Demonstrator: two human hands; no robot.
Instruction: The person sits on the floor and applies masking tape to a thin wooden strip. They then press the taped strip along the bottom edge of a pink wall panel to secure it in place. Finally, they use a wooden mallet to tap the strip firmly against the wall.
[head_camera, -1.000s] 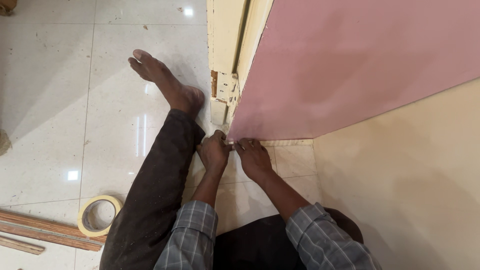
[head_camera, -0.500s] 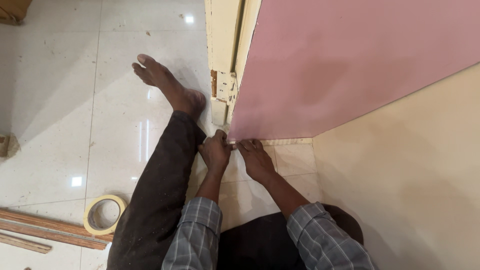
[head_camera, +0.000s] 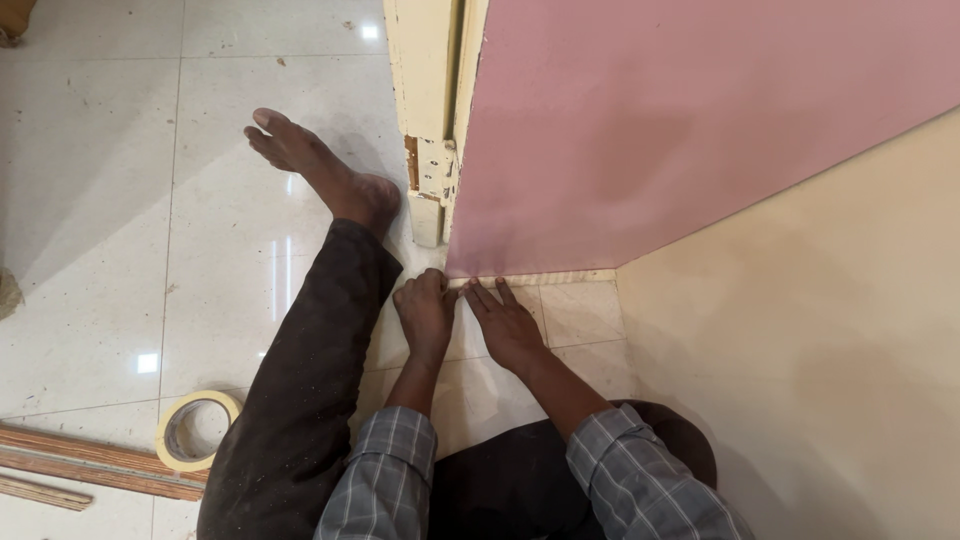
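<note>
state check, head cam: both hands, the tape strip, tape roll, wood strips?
left hand: fingers curled, pressing the end of the tape strip
right hand: fingers flat, on the tape strip
tape strip: lying along the foot of the pink wall
tape roll: flat on the floor, untouched
wood strips: flat on the floor

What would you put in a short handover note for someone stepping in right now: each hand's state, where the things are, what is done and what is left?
Left hand: pressed on the floor at the foot of the pink wall, fingers at the left end of the masking tape strip.
Right hand: flat beside it, fingertips on the strip.
Things: the strip runs along the wall's bottom edge to the corner with the cream wall; the tape roll lies on the floor tiles by the left leg, beside wooden battens.
Done: strip laid along the pink wall's base.
Left: its left end is under the fingers; the cream wall's base shows no tape.
</note>
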